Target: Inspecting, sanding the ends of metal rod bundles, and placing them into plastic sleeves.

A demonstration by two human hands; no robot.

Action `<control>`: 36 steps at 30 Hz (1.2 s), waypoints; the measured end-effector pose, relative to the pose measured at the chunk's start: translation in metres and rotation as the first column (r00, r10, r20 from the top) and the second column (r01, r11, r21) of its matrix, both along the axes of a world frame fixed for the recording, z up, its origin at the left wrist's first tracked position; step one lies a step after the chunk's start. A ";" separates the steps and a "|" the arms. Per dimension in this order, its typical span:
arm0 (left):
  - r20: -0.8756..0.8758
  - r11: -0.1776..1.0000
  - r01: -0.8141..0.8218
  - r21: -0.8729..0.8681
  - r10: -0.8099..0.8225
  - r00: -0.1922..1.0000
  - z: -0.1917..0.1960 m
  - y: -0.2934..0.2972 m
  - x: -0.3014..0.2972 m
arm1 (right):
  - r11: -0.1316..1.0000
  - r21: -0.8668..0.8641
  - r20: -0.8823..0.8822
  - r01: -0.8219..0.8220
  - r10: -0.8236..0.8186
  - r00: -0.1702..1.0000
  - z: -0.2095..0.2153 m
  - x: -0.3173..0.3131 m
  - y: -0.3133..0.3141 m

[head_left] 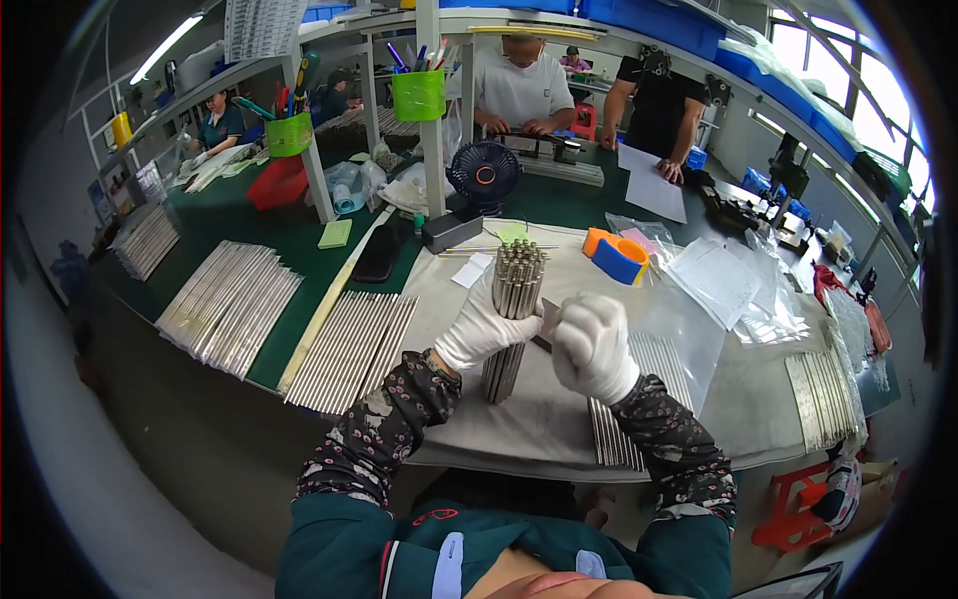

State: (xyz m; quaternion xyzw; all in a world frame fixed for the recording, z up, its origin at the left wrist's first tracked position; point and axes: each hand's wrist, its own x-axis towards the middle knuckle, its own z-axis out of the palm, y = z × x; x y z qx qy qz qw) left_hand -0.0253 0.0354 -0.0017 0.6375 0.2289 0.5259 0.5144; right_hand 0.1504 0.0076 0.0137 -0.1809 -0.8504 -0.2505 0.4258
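Head view: L hand (pixel 484 329) grips upright rod bundle (pixel 519 280); R hand (pixel 594 347) fisted, contents unclear; other rods (pixel 349 344) unbundled on table (pixel 559 429).

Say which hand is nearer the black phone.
Left. The left hand, around the upright rod bundle, is to the right of the black phone and closer to the wearer; the right hand is farther right, past the bundle.

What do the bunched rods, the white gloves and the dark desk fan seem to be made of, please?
The bunched rods look like bare metal, smooth and silvery, given their bright highlights. The white gloves appear to be matte fabric, perhaps knitted, from their soft creases. The dark desk fan is probably moulded plastic, from its dull slatted guard.
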 end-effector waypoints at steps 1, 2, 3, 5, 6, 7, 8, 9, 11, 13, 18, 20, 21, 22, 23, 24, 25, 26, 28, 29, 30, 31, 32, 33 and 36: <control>0.042 0.998 0.038 0.046 -0.040 0.998 0.000 -0.001 0.004 | 0.992 -0.050 -0.176 0.112 -0.119 0.977 -0.005 0.006 0.010; 0.020 0.996 0.042 0.083 -0.044 0.999 0.002 -0.001 0.006 | 0.953 -0.201 -0.170 0.227 -0.262 0.950 -0.014 0.015 0.027; 0.017 0.996 0.049 0.079 -0.051 0.999 0.001 -0.002 0.007 | 0.879 -0.344 -0.144 0.329 -0.396 0.907 -0.024 0.020 0.040; 0.059 0.999 0.034 0.041 -0.036 0.998 -0.004 -0.001 0.005 | 0.677 -0.482 0.149 0.556 -0.562 0.813 -0.045 0.015 0.049; 0.059 0.998 0.037 0.043 -0.039 0.997 -0.008 0.001 0.006 | 0.484 -0.582 0.390 0.654 -0.540 0.746 -0.053 0.016 0.052; 0.035 0.998 0.013 0.054 -0.014 0.999 -0.010 0.003 0.007 | 0.391 -0.572 0.516 0.721 -0.513 0.686 -0.058 0.013 0.048; 0.012 0.998 -0.012 0.065 0.011 1.000 -0.011 0.004 0.008 | 0.389 -0.588 0.521 0.710 -0.490 0.699 -0.066 0.014 0.049; 0.015 0.998 -0.014 0.069 0.013 1.000 -0.011 0.005 0.008 | 0.386 -0.603 0.525 0.698 -0.467 0.712 -0.072 0.015 0.053; -0.023 0.999 -0.018 0.033 0.019 1.000 -0.005 0.004 0.011 | 0.431 -0.686 0.377 0.586 -0.478 0.794 -0.074 0.024 0.060; -0.055 0.997 -0.020 0.080 0.024 0.998 -0.009 0.013 0.016 | 0.634 -0.695 -0.019 0.339 -0.487 0.873 -0.067 0.043 0.076; -0.106 0.993 -0.100 0.055 0.106 0.989 -0.007 0.012 0.008 | 0.792 -0.575 -0.385 -0.203 -0.042 0.922 0.065 0.005 0.028; -0.007 0.994 -0.100 0.046 0.100 0.995 -0.008 0.012 0.015 | 0.877 -0.466 -0.179 -0.116 0.035 0.983 0.071 -0.007 0.025; 0.098 0.994 -0.106 0.039 0.102 0.990 -0.009 0.011 0.016 | 0.893 -0.445 -0.127 -0.064 0.008 0.992 0.064 -0.009 0.034; -0.106 0.993 -0.106 0.056 0.111 0.988 -0.001 0.011 0.012 | 0.884 -0.433 -0.117 0.176 -0.249 0.961 0.071 0.001 0.045; -0.104 0.993 -0.102 0.056 0.107 0.989 -0.003 0.010 0.014 | 0.743 -0.373 0.031 0.556 -0.589 0.808 0.082 0.011 0.050; -0.078 0.993 -0.087 0.078 0.093 0.993 -0.007 0.010 0.016 | 0.808 -0.405 -0.050 0.427 -0.486 0.872 0.080 0.019 0.050; -0.051 0.990 -0.081 0.111 0.088 0.995 -0.007 0.016 0.017 | 0.865 -0.415 -0.139 0.281 -0.366 0.920 0.079 0.021 0.056; -0.050 0.991 -0.087 0.100 0.092 0.994 -0.011 0.016 0.017 | 0.925 -0.359 -0.165 0.123 -0.192 0.967 0.081 0.007 0.044; 0.064 0.977 -0.169 0.131 0.162 0.985 -0.014 0.013 0.020 | 0.961 -0.276 -0.060 -0.036 0.020 0.998 0.079 -0.018 0.021; 0.062 0.978 -0.166 0.125 0.159 0.985 -0.011 0.011 0.018 | 0.959 -0.281 -0.061 -0.034 0.017 0.998 0.080 -0.013 0.027; -0.027 0.991 -0.120 0.057 0.122 0.992 -0.007 0.010 0.014 | 0.911 -0.275 -0.022 0.307 -0.326 0.945 0.083 -0.001 0.042; -0.107 0.997 -0.077 -0.003 0.076 0.991 -0.002 0.014 0.013 | 0.751 -0.242 0.012 0.614 -0.631 0.776 0.089 0.009 0.051; -0.122 0.998 -0.054 0.009 0.055 0.991 -0.006 0.019 0.014 | 0.778 -0.393 -0.065 0.490 -0.555 0.829 0.091 0.017 0.054; -0.117 0.999 -0.049 0.019 0.051 0.992 -0.005 0.021 0.017 | 0.855 -0.316 -0.105 0.412 -0.463 0.880 0.084 0.019 0.051; -0.063 0.950 -0.228 0.213 0.246 0.967 -0.018 0.019 0.015 | 0.946 -0.320 -0.074 -0.048 0.025 0.997 0.079 -0.019 0.027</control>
